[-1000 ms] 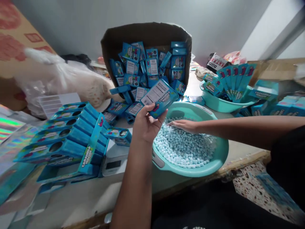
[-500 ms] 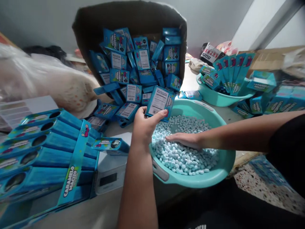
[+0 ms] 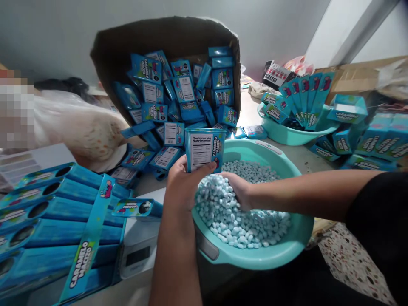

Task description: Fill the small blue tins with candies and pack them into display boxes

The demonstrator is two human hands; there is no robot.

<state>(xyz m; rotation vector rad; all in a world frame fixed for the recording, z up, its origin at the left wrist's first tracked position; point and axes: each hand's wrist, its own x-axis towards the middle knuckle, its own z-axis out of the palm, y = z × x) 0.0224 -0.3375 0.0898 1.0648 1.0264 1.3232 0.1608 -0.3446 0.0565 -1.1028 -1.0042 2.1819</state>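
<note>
Head view, centre: a box (image 3: pixel 200 148) is pinched upright by the left hand (image 3: pixel 181 182); candies (image 3: pixel 219 202) seem scooped by the right hand (image 3: pixel 239 190), its closure hidden; next, steadiness seems required.

Closed in at the back by a plain, cool-grey wall (image 3: pixel 274 25). Bordered at upper right by a whiter surface (image 3: pixel 336 29), crossed by a slanting grey band (image 3: pixel 366 32) (pillar or door frame, hard to tell). Furnished with a pale table (image 3: pixel 298 157), marked here and there on top and showing a rough, yellowish edge (image 3: pixel 321 226) near the right. Floored below in light terrazzo (image 3: pixel 350 255), flecked with brown and dark chips. Cluttered at left with a bulky translucent bag (image 3: pixel 73 114) and, behind it, dark plastic (image 3: pixel 66 85). Lit softly, palest toward upper right, dim beneath the table.
</note>
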